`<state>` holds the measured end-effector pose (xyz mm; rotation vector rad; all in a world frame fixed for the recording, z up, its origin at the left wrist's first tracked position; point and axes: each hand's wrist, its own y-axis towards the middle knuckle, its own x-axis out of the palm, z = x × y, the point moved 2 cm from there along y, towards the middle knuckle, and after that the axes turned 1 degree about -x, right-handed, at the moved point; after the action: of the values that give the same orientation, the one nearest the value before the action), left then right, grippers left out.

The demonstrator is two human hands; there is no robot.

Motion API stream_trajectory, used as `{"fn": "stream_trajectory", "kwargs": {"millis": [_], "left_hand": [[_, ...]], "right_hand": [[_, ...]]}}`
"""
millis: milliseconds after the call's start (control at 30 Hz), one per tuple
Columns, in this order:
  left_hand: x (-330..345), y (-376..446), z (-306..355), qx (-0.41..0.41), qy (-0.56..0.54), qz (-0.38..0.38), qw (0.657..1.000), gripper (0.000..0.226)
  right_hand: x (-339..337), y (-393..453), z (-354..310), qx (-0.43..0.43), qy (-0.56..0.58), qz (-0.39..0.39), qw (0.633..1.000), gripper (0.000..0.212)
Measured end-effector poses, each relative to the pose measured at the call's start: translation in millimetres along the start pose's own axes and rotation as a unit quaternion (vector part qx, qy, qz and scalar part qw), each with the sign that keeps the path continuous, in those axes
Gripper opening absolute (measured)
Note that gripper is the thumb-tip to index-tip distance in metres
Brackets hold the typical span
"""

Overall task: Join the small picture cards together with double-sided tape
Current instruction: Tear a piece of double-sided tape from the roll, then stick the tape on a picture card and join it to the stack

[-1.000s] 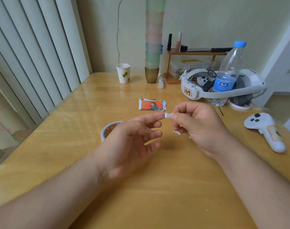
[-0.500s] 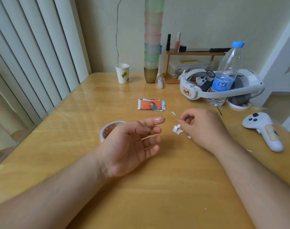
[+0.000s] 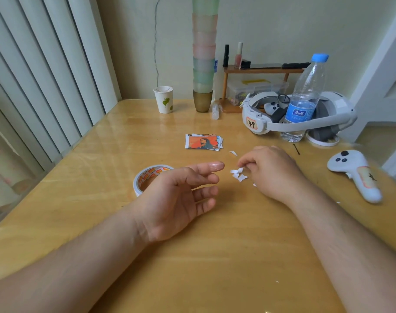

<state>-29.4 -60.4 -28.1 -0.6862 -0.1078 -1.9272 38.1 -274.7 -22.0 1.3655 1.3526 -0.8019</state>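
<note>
A small stack of picture cards (image 3: 202, 142), topmost one orange, lies on the wooden table (image 3: 215, 256) beyond my hands. A roll of double-sided tape (image 3: 147, 176) lies flat, partly hidden behind my left hand (image 3: 181, 197). That hand hovers palm up with relaxed fingers, and a shiny clear piece of tape (image 3: 215, 166) sticks to its index fingertip. My right hand (image 3: 271, 172) has curled fingers, and its thumb and index tip pinch a white backing scrap at a little pile of scraps (image 3: 238, 175). One more scrap (image 3: 233, 153) lies near the cards.
A headset (image 3: 258, 123), a water bottle (image 3: 305, 98) and a white controller (image 3: 355, 172) occupy the right side. A paper cup (image 3: 163, 100), a tall stack of cups (image 3: 203, 64) and a small shelf (image 3: 260, 70) stand at the back. Vertical blinds (image 3: 46, 75) run along the left edge.
My right hand peeled the white backing off the tape on my left index finger and lowered it to the scrap pile. The left hand sank slightly and stays open.
</note>
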Motion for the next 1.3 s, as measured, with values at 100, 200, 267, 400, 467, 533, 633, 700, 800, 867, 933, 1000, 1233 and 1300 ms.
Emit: {"fn": "stream_trajectory", "kwargs": {"millis": [100,200,267,400,467,533,633,700,800,867,933,1000,1233,1300], "left_hand": [[0,1,-1,0.0,0.008,-0.003,1.0,0.052],[1,2,-2,0.006,0.022,-0.007,1.0,0.05],[3,3,-3,0.013,0.041,-0.011,0.999,0.049],[7,7,-5,0.035,0.081,-0.015,0.996,0.05],[8,9,-6,0.041,0.093,-0.017,0.995,0.05],[8,9,-7,0.043,0.092,-0.02,0.995,0.05],[6,9,-6,0.042,0.083,-0.02,0.995,0.05],[5,10,-5,0.039,0.078,-0.02,0.996,0.051],[4,9,-5,0.036,0.072,-0.02,0.997,0.051],[4,9,-5,0.035,0.073,-0.02,0.996,0.051],[4,8,-5,0.033,0.076,-0.026,0.996,0.051],[4,8,-5,0.032,0.076,-0.028,0.996,0.051],[4,7,-3,0.036,0.073,-0.022,0.996,0.051],[4,7,-3,0.042,0.069,-0.019,0.997,0.052]], "right_hand": [[-26,-8,16,0.044,0.104,-0.013,0.994,0.035],[-47,-18,36,0.049,0.103,-0.108,0.988,0.028],[-48,-24,42,0.045,0.096,-0.178,0.978,0.032],[-37,-22,43,0.014,0.084,-0.231,0.969,0.044],[-32,-19,47,0.017,0.071,-0.229,0.971,0.047],[-29,-16,53,0.026,0.065,-0.209,0.976,0.045],[-28,-13,56,0.025,0.083,-0.171,0.981,0.041],[-29,-13,55,0.025,0.086,-0.152,0.984,0.04],[-32,-14,53,0.035,0.092,-0.122,0.988,0.04],[-33,-14,53,0.039,0.092,-0.11,0.989,0.04],[-34,-15,53,0.046,0.091,-0.105,0.989,0.037],[-35,-16,53,0.048,0.097,-0.093,0.99,0.027],[-61,-17,56,0.054,0.238,-0.027,0.969,0.011],[-66,-18,44,0.044,0.363,0.021,0.931,0.011]]}}
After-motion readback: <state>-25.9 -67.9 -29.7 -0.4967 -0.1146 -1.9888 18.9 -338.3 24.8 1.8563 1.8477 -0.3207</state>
